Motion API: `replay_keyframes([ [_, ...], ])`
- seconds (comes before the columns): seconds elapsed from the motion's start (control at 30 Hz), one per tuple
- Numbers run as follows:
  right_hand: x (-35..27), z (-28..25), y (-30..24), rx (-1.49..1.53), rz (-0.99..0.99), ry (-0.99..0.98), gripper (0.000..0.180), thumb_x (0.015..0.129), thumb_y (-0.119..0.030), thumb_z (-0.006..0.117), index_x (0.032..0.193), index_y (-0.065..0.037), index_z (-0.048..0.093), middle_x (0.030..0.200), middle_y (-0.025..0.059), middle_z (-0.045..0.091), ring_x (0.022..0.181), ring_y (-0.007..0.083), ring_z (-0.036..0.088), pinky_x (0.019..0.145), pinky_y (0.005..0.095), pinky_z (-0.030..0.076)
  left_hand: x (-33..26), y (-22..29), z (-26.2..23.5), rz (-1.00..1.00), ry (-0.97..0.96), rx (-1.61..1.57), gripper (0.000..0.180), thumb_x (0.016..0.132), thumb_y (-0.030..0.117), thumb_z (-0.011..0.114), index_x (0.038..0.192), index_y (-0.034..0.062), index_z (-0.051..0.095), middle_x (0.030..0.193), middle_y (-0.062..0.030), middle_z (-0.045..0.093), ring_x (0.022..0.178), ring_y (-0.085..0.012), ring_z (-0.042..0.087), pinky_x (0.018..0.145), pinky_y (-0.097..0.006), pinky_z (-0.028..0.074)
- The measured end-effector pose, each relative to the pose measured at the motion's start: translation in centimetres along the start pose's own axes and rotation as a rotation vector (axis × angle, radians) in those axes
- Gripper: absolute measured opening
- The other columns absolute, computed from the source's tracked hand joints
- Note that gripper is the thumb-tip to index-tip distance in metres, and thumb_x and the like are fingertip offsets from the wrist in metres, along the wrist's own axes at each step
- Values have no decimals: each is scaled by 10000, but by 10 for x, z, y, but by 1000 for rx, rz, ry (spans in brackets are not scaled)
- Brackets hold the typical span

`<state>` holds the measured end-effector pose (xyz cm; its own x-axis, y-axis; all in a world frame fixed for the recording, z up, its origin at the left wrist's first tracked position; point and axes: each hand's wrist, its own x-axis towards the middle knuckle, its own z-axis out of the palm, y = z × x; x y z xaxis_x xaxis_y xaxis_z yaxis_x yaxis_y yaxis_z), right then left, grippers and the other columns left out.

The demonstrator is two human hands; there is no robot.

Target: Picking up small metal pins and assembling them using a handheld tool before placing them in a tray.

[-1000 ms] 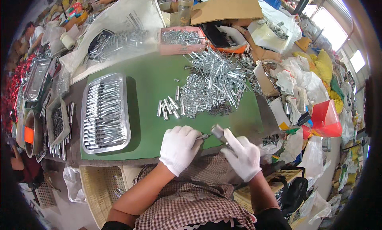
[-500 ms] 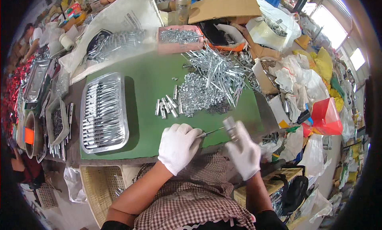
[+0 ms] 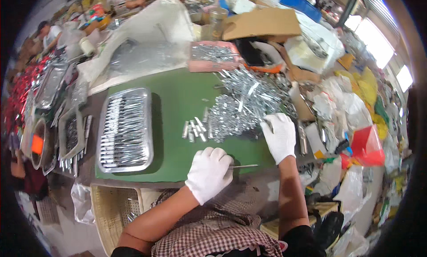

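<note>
To the right of the left hand (image 3: pixel 210 173), a thin metal rod (image 3: pixel 245 166) is held out over the bench (image 3: pixel 178 161).
One end is gripped, and hidden, by that curled hand; being seemingly light, stiff and smooth, the rod may slip if pinched loosely, so a hold is best taken mid-shaft. Beyond, the right hand (image 3: pixel 281 138) is placed at the edge of the metal parts (image 3: pixel 229 119); whether anything is pinched there cannot be told.

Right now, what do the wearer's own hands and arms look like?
Left hand and right hand wear matching plain white, close-fitting fabric gloves that cover the fingers and end about the wrists. Forearms are bare; black fabric sleeves end near the elbows. No cables or glove markings visible.
</note>
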<state>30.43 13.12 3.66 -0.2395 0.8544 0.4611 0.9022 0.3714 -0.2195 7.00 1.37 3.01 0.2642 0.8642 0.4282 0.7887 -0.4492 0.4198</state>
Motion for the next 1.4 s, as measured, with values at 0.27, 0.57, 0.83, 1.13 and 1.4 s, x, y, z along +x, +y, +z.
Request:
replay_keyframes([
  [0.27,8,8,18,-111,107,-165,191,859,-234,729,935,-61,696,962,181,687,946,391,663,851,495,509,-27,-144,-169,-234,291,225,148,854,12,699,988,29,640,1006,-143,661,997,-364,634,901,-435,502],
  [0.57,5,-6,-2,462,285,315,138,1008,-55,604,1125,-12,662,1044,78,708,859,185,672,831,336,542,-56,-211,-186,-311,-148,351,134,936,139,623,1037,60,661,998,-142,679,1017,-369,659,888,-469,531],
  [0.83,-45,-47,-60,573,220,170,214,891,44,679,1094,-16,708,1065,103,729,983,206,685,922,340,534,-48,-184,-173,-406,-98,768,86,885,167,675,921,109,727,993,-110,673,962,-344,656,847,-482,539],
  [1.13,-74,-23,-79,541,-61,-78,252,854,-12,702,1077,-99,778,970,104,732,904,310,684,836,418,532,29,-98,-75,202,-238,488,187,859,162,647,1029,153,725,1116,-70,677,1102,-271,644,897,-427,523],
  [1.4,-96,-18,-58,287,-164,-158,180,849,-44,670,995,-144,702,940,54,675,938,299,642,842,439,482,31,-90,-72,322,-521,376,159,793,218,700,942,166,723,902,-37,682,909,-272,663,777,-435,526],
])
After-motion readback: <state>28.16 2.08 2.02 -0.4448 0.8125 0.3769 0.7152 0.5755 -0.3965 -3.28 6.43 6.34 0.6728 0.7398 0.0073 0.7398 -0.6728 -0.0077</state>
